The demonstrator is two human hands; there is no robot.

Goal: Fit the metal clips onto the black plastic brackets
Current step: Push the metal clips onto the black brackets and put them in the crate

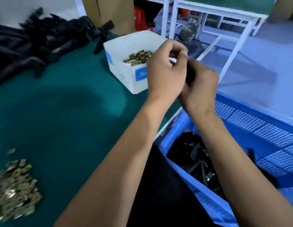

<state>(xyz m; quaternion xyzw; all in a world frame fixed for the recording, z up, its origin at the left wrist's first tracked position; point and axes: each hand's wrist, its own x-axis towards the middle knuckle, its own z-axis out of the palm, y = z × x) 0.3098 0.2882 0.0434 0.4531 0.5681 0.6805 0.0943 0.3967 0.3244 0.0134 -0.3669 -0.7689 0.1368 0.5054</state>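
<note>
Both my hands are raised together over the table's right edge. My right hand (200, 82) grips a black plastic bracket (190, 77), mostly hidden between the palms. My left hand (167, 69) curls its fingers over the bracket's top; a bit of pale metal (173, 60) shows at its fingertips, too blurred to name. A white box (134, 72) just left of my hands holds several brass-coloured metal clips (137, 57). More loose clips (14, 184) lie in a heap at the near left. A pile of black brackets (36, 43) lies at the far left.
A blue perforated crate (257, 128) below my right arm holds black brackets (196, 154). The green table (69, 112) spreads to the left. Behind stand a cardboard box (109, 12) and a white-framed bench (224, 17).
</note>
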